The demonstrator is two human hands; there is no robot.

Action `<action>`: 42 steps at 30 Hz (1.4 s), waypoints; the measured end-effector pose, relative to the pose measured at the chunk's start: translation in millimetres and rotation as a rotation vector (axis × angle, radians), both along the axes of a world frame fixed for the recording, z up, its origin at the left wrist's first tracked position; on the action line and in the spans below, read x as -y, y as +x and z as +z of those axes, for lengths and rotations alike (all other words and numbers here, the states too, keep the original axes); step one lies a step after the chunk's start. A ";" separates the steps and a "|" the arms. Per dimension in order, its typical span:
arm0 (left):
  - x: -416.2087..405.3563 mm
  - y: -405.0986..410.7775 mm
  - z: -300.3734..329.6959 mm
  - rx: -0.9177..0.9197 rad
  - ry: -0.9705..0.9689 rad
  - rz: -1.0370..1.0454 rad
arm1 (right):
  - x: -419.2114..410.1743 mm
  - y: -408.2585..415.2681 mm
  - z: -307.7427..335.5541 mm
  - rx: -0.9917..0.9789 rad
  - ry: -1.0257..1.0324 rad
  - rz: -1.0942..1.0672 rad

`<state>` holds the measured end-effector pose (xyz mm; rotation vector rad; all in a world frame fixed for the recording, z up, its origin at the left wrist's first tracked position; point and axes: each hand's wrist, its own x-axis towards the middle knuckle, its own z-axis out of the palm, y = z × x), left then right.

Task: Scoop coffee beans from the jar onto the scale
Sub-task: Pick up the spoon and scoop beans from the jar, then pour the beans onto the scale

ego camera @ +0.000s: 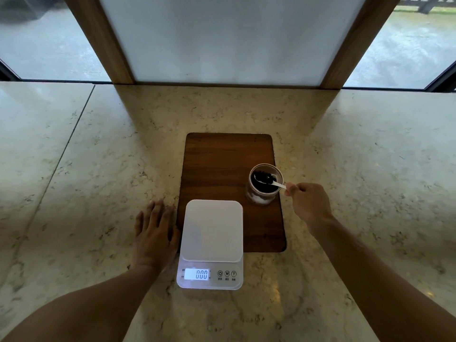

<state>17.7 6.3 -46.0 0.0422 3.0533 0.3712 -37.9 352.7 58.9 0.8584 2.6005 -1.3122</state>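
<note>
Marble counter [98, 169] under a window carries a wooden board [222, 164] with scale [212, 230] and jar [264, 183]; right hand [308, 203] pinches the spoon [277, 184], left hand [155, 233] lies flat, fingers spread.

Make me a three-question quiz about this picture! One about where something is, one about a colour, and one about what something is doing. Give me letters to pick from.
1. Where is the jar?
A. on the scale
B. on the wooden board
C. on the bare counter

2. What colour is the scale?
A. white
B. red
C. black

3. What is the right hand doing?
A. lying flat
B. pressing a button
C. holding a spoon in the jar

Answers: 1 B, the jar stands on the wooden board. 2 A, its platform and body are white. 3 C, its fingers pinch the spoon handle, bowl among the beans.
</note>
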 end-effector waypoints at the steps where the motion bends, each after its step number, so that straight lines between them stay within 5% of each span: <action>1: -0.1 -0.2 0.2 0.002 -0.003 -0.002 | -0.5 0.5 0.7 -0.001 -0.003 -0.001; 20: 1.4 0.1 -3.8 -0.008 -0.010 0.003 | 1.0 14.7 6.3 -0.056 -0.039 -0.001; 42: 1.5 -0.8 -7.3 -0.038 -0.004 0.004 | 61.2 70.6 -15.4 0.008 -0.134 0.267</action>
